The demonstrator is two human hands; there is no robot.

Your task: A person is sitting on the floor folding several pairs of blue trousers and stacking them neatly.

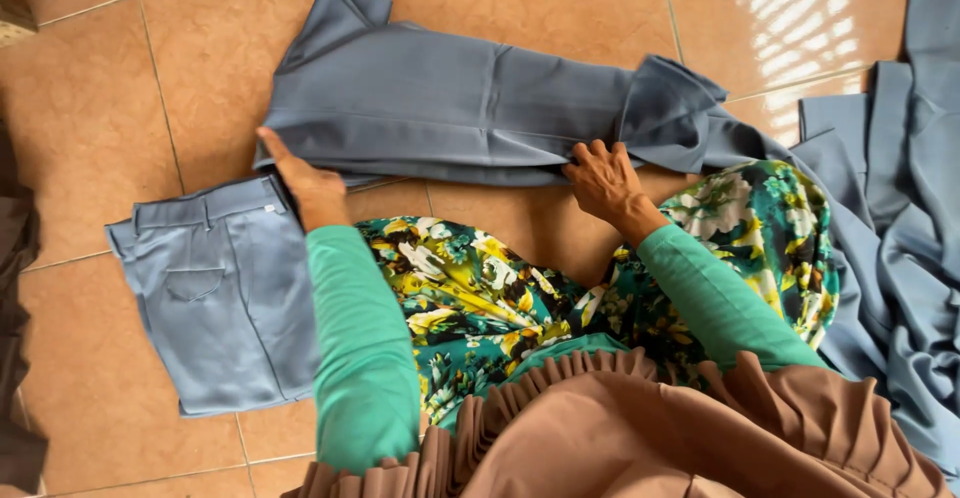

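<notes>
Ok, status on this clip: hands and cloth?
Left hand flat on grey-blue trousers, right hand pressing their lower edge. Folded trousers beside. Loose cloth pile right.

Bright, even daylight, striped sun patch on the floor tiles (pixel 800 18) at upper right, soft shadows, sharp focus, slight edge distortion

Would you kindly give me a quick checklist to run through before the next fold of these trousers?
1. Left hand flat on the trousers near the waist end: ok.
2. Right hand pressing the near edge: ok.
3. Legs lying smooth: not ok, bunched at the right end.
4. Folded pair set apart at the left: ok.
5. Pile of blue cloth kept apart from the trousers: cannot tell.
</notes>
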